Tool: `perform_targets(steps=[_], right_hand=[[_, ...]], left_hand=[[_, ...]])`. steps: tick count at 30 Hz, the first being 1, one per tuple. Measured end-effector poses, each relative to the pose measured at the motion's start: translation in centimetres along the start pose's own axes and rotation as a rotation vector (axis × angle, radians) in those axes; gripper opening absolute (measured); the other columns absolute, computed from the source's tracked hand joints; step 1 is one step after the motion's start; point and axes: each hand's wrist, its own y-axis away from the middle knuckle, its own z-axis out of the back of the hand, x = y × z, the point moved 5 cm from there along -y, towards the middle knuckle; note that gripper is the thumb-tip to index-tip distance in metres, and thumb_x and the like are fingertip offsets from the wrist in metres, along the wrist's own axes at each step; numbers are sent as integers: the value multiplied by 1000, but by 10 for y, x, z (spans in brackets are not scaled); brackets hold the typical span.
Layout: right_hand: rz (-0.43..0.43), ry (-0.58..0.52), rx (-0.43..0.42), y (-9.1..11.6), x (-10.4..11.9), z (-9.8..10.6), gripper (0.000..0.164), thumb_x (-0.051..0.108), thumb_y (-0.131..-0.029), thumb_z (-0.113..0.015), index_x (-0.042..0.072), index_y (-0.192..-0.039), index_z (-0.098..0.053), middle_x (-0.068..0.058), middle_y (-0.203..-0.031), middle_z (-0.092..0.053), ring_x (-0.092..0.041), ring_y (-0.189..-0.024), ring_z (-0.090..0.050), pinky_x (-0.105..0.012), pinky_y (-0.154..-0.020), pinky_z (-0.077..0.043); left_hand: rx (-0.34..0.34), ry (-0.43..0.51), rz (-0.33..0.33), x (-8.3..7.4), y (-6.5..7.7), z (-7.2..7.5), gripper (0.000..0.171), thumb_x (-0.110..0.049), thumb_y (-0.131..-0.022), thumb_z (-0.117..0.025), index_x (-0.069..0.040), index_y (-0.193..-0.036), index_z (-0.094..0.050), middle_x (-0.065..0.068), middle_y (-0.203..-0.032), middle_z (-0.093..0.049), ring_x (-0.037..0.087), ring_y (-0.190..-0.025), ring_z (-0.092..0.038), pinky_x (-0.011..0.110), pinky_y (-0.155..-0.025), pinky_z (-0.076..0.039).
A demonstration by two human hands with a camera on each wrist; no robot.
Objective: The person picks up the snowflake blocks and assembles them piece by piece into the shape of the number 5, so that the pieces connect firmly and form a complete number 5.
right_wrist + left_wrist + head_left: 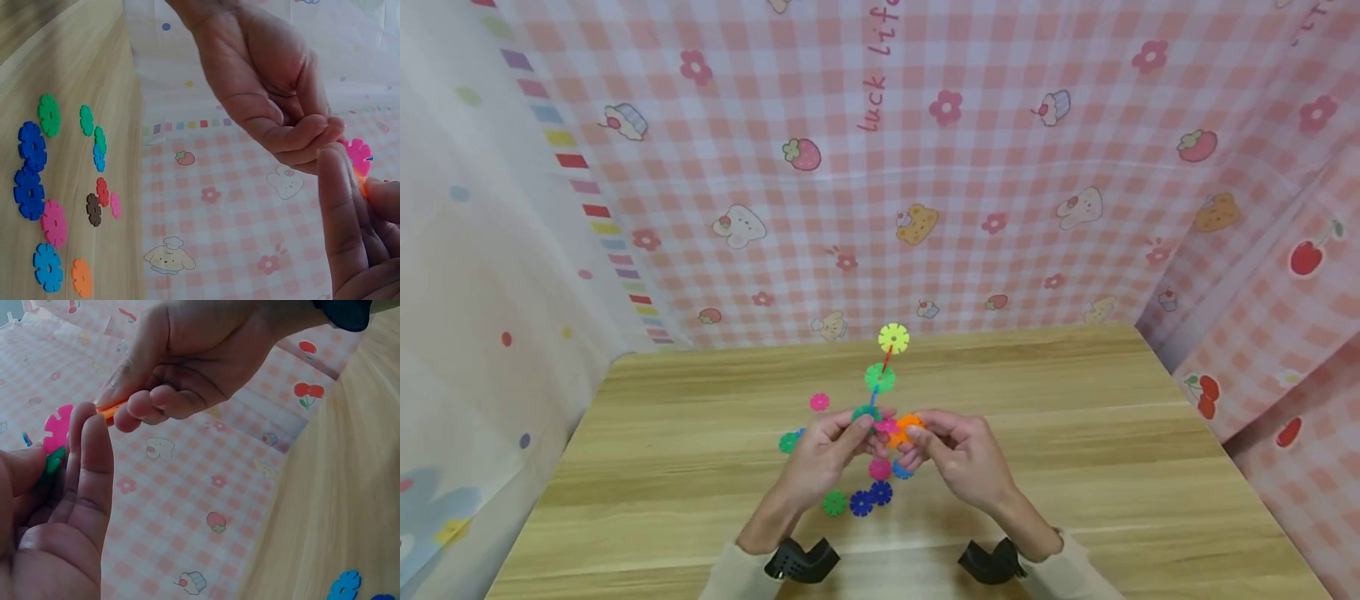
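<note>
My left hand [814, 468] pinches a dark green notched plastic disc [865, 412] between thumb and fingers. An orange notched disc [907, 425] is pinched by my right hand [972, 460], close beside the left fingertips. Between the hands sits a pink disc [358, 154], its edge at the orange one. From the green disc a chain runs away from me: a blue disc [874, 395] seen edge-on, a light green disc [874, 372], a red disc [887, 359] edge-on and a yellow disc [887, 332] at the far end. Fingers partly hide the green and orange discs.
Loose discs lie on the wooden table [1112, 450] below and left of the hands: dark blue [857, 507], green [830, 508], pink [876, 472] and light blue [41, 275]. A brown disc [90, 215] and an orange one [77, 269] show in the right wrist view. Checked cloth [1030, 192] hangs behind.
</note>
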Motion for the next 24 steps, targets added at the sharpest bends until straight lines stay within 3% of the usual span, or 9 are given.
perform_targets(steps=[6,9,13,19,24], right_hand=[[-14,3,-11,0,4,-4,15,2,-98,-59,-5,-104,-69,-18,-81,-72,-18,-66,-72,-36,-61,-61],[-28,0,-44,0,4,-6,14,3,-98,-59,-5,-103,-70,-16,-81,-73,-19,-67,-72,-35,-62,-61],[-12,-6,-81,0,5,-8,16,5,-99,-58,-5,-107,-69,-15,-82,-74,-20,-68,-72,-34,-63,-62],[43,2,-92,-1,6,-10,27,6,-101,-55,-6,-123,-64,-17,-87,-74,-19,-70,-73,-32,-64,-62],[55,15,-80,-4,3,-10,29,5,-101,-55,-6,-126,-63,-21,-92,-74,-19,-72,-73,-34,-64,-61]], left_hand=[[19,-46,-49,-3,2,3,34,-10,-107,-43,16,-123,-56,29,-92,-66,12,-85,-70,33,-83,-60],[17,-64,-57,-4,2,3,33,-9,-106,-44,15,-123,-57,36,-93,-63,12,-85,-70,36,-83,-60],[0,-74,-45,-4,0,4,31,-9,-106,-45,14,-122,-58,32,-94,-65,13,-85,-70,36,-83,-60],[-23,-69,-7,-5,0,7,33,-13,-106,-45,13,-123,-58,13,-95,-69,12,-87,-68,33,-85,-59],[-23,-69,-3,-6,-1,10,34,-14,-107,-44,14,-121,-58,2,-92,-69,11,-86,-68,31,-85,-59]])
